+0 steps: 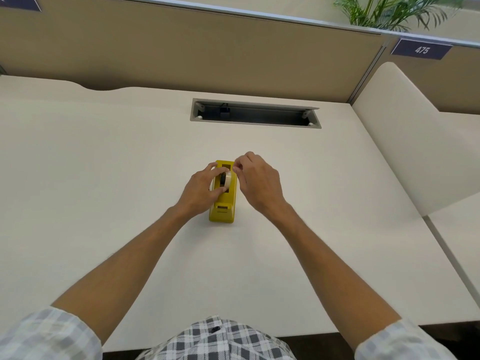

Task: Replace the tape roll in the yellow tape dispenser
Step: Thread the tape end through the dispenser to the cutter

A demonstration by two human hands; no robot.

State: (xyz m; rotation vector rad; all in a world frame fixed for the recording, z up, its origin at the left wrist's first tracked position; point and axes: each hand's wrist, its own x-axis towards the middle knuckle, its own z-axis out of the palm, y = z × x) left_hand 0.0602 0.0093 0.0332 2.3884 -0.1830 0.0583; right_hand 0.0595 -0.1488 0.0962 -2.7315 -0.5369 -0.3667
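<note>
On the left side of the yellow tape dispenser (222, 193), the left hand (201, 189) curls around the tape roll (226, 179). Its thumb lies across the near side of the roll and its fingers reach over the far side, so it grips the roll. The pale roll stands on its edge in the slot in the middle of the dispenser, with a dark hub showing inside it. The dispenser sits on the white table (104, 178), near the middle, with its cutter end toward the person.

Just to the right, the right hand (257, 180) hovers over the far right corner of the dispenser. Its fingers are bent and its fingertips (237, 168) pinch together just beside the top of the roll. It looks like they hold the loose end of the tape, but that part is too small to tell.

Farther back on the table is a long gray cable slot (255, 114).
</note>
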